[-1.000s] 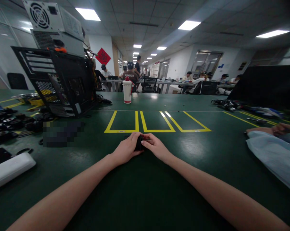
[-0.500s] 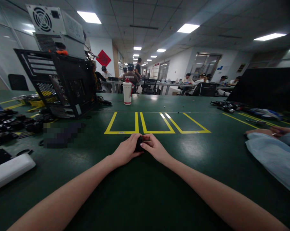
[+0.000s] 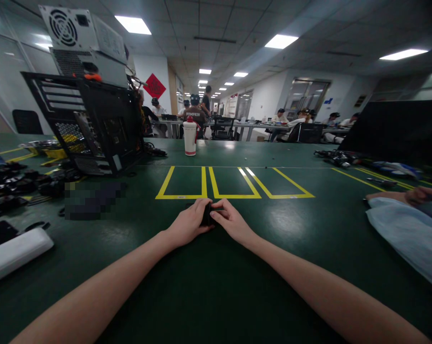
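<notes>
A small dark block-like object lies low over the green table, just in front of the yellow taped frames. Around its left side my left hand is closed, thumb at the near edge and fingers over the top. My right hand has its thumb and fingers bent together at the object's right side. Whether the right fingers pinch a part of it is too small to tell. My hands cover most of the object, so its exact kind does not show.
Yellow tape outlines lie beyond my hands. A white cup stands behind them. To the left are a black computer case with power supplies on top, cables and a white bar-shaped object. At right rests another person's sleeved arm.
My right fingers have shifted very slightly at the object's right side. My left hand and the object stay in place.
</notes>
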{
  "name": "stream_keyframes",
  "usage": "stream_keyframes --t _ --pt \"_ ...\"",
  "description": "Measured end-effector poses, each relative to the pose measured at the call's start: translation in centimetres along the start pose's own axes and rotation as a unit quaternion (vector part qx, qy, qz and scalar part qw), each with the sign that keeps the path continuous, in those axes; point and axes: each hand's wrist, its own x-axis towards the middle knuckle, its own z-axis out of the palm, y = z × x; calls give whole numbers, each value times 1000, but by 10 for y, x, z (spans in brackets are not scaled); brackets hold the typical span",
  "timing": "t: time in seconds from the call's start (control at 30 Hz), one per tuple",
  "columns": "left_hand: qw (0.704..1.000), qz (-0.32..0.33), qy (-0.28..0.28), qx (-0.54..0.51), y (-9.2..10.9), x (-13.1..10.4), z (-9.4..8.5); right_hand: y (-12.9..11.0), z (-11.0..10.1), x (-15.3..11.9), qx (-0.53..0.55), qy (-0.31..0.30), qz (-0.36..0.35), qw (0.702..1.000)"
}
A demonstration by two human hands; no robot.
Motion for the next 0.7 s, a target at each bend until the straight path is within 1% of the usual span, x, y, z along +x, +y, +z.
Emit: stream_keyframes --t 0.1,0.17,0.33,0.53,0.7 --pt "1000 -4 -2 -3 1 1 0 1 -1 2 -7 10 19 1000" --pt "1000 -3 -3 -6 1 1 -1 0 -2 1 -14 3 28 999" --pt "1000 -4 -7 -4 0 -1 -2 -6 0 -6 -8 -25 -11 1000" --pt "1000 2 -4 -2 0 0 -1 -3 2 -6 -10 2 -24 1000" --pt "1000 12 3 5 2 1 -1 -3 2 -2 -12 7 -32 999"
